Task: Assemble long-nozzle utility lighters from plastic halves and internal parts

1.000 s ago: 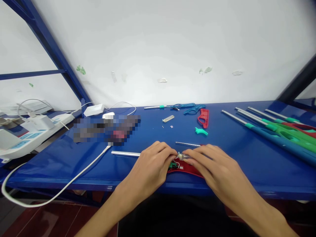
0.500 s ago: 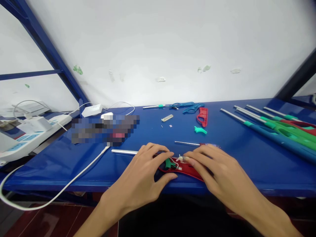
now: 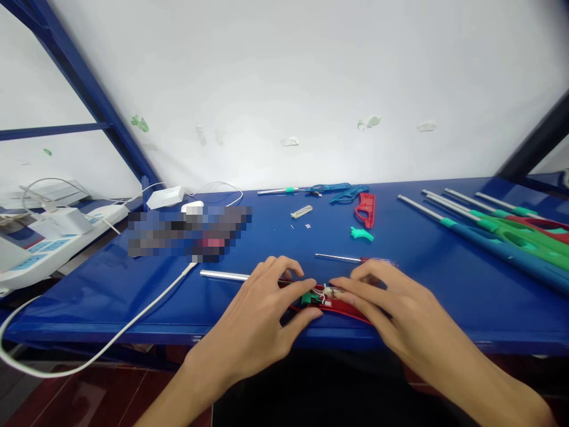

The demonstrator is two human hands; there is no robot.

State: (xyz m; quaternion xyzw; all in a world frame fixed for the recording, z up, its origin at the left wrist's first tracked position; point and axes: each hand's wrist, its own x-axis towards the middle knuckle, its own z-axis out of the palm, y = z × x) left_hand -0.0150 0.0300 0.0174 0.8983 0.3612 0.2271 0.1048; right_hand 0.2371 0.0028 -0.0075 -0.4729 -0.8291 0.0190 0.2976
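Note:
A red lighter casing (image 3: pixel 347 309), laid open, rests near the table's front edge, with its metal tube (image 3: pixel 224 275) pointing left. My left hand (image 3: pixel 262 311) is closed around the casing's tube end, fingers behind and thumb in front. Inside sit a green part (image 3: pixel 307 298) and white wires (image 3: pixel 320 295). Between its thumb and fingers, my right hand (image 3: pixel 393 302) pinches a small translucent lighter tank (image 3: pixel 331 290) with a whitish fitting, low over the casing; my fingers hide most of it. A screwdriver (image 3: pixel 340 257) lies just behind my right hand.
Farther back lie a green trigger (image 3: pixel 361 234), a red handle piece (image 3: pixel 365 210), blue casing pieces (image 3: pixel 349 194) and a pale plastic part (image 3: pixel 302 212). Several long lighters (image 3: pixel 484 240) lie at right. A white cable (image 3: pixel 146 323), blurred-out items and a power strip (image 3: pixel 57 246) are at left.
My right hand has lowered the translucent tank toward the casing, and it now sits closer to the wires. My left hand stays around the casing, almost unmoved.

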